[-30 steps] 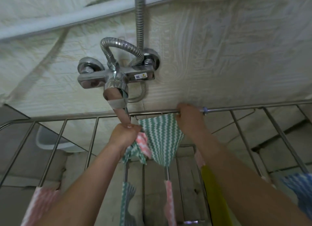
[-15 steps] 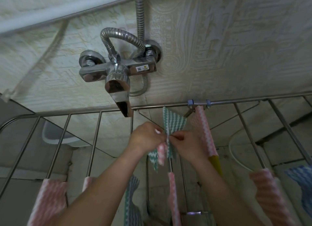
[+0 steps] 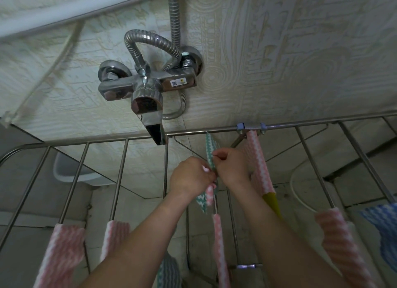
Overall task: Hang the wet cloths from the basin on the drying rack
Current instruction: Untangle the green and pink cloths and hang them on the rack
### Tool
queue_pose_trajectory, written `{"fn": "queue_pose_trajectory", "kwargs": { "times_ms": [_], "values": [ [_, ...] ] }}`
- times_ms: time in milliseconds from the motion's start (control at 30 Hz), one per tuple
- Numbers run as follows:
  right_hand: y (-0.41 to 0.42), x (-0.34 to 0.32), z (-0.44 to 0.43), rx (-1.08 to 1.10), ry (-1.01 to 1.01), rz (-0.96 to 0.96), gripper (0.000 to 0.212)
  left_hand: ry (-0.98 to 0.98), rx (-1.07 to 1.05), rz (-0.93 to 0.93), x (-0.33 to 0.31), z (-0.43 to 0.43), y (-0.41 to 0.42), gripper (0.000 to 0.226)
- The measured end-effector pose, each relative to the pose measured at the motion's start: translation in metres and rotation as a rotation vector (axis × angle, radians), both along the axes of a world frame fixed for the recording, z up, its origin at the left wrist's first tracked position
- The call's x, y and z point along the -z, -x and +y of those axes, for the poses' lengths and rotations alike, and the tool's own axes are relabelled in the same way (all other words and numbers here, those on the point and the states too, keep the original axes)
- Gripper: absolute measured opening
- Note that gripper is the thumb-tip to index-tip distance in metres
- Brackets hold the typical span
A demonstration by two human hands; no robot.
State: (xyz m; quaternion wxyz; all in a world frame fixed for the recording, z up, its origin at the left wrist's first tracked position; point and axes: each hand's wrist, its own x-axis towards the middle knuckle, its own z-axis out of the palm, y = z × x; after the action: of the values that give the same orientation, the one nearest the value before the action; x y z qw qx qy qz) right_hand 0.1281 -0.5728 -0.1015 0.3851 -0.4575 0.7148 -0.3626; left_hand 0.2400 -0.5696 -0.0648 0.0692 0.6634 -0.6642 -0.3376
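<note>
Both hands on the green cloth at the rack's middle rod.
Forearms reach up from below and the left hand (image 3: 191,178) and right hand (image 3: 232,169) meet side by side. Right fingers (image 3: 219,156) pinch the edge of the green zigzag cloth (image 3: 209,145), a narrow folded strip that runs from the drying rack (image 3: 300,124) top rail down along a rod. Left fingers (image 3: 206,169) are curled round its lower part and a bunched pink-white cloth end (image 3: 209,194). The cloths are thin, limp and wavy-striped. The rack is round shiny steel tube. A pink striped cloth (image 3: 258,158) drapes over the next rod, just beside the right hand. A chrome mixer tap (image 3: 148,87) with a ribbed hose sits above on the embossed wall.
</note>
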Motion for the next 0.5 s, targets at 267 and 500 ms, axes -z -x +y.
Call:
{"fn": "queue_pose_trajectory", "kwargs": {
  "times_ms": [267,500],
  "values": [
    [0.014,-0.002,0.008,-0.181,-0.136,0.022,0.012,-0.136,0.039,0.108,0.002,0.006,-0.012,0.063],
    [0.007,-0.001,0.015,-0.278,-0.109,0.220,0.014,-0.142,-0.072,0.193,0.009,0.013,-0.003,0.061]
  ]
}}
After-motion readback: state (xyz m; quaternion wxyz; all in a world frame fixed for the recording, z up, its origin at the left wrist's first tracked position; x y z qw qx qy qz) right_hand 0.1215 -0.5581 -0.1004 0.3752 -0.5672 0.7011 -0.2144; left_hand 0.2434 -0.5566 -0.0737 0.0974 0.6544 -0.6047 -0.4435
